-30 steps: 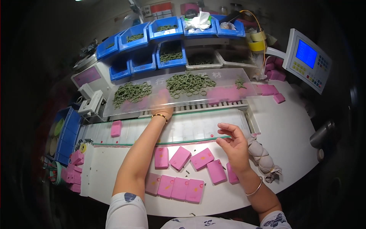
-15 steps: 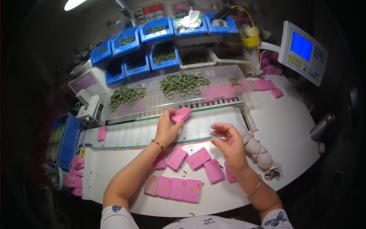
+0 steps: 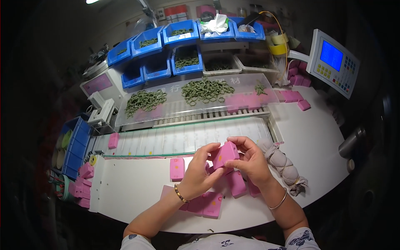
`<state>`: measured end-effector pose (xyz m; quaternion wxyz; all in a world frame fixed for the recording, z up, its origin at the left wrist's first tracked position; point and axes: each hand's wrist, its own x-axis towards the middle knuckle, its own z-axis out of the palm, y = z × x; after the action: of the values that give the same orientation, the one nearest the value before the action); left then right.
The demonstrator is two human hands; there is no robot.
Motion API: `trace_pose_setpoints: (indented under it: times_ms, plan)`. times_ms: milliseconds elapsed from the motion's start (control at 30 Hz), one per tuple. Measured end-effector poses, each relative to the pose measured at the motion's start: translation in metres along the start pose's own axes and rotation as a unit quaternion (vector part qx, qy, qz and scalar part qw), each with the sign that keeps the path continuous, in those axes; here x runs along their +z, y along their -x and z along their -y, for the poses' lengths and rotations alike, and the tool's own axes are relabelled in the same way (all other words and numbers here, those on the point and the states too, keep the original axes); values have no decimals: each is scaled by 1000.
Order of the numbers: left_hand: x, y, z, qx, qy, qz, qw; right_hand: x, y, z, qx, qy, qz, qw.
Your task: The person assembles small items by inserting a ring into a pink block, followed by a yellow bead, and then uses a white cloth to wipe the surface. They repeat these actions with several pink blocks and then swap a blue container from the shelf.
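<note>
At the far left stands a blue crate (image 3: 74, 143), with stacked pink blocks (image 3: 83, 191) just below it, beside the tabletop (image 3: 129, 181). One small pink block (image 3: 113, 141) rests on the left part of the pale, segmented strip (image 3: 175, 138). Behind the strip, a clear sheet (image 3: 175, 111) carries piles of green rings (image 3: 206, 91). A single loose block (image 3: 177, 168) lies on the tabletop left of the left hand (image 3: 196, 175). The left fingers curve around the left side of the held block (image 3: 225, 156); whether they grip it cannot be told. The held block is tilted, raised above the tabletop, between both hands. The right hand (image 3: 256, 166) pinches its right end between thumb and fingers. Further blocks (image 3: 236, 184) lie below, partly hidden. Right of the right hand lies a tied cloth bundle (image 3: 284, 166); a control panel (image 3: 333, 61) stands beyond.
</note>
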<state>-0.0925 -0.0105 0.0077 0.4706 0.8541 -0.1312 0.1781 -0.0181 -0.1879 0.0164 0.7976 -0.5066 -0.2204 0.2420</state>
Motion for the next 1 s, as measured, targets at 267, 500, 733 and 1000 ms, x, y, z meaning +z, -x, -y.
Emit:
trace_pose_setpoints:
  times_ms: [267, 500, 733, 1000]
  plan:
    - [-7, -10, -1, -61, 251, 141, 956, -5, 4, 13, -154, 310, 104, 932]
    - [-18, -6, -5, -149, 472, 42, 868, -1, 8, 20, -87, 80, 63, 991]
    - [9, -3, -8, -34, 351, -95, 931, 6, 4, 5, -91, 46, -48, 994]
    - [19, 4, -1, -193, 600, 11, 777, 12, 12, 7, -92, 164, -20, 982]
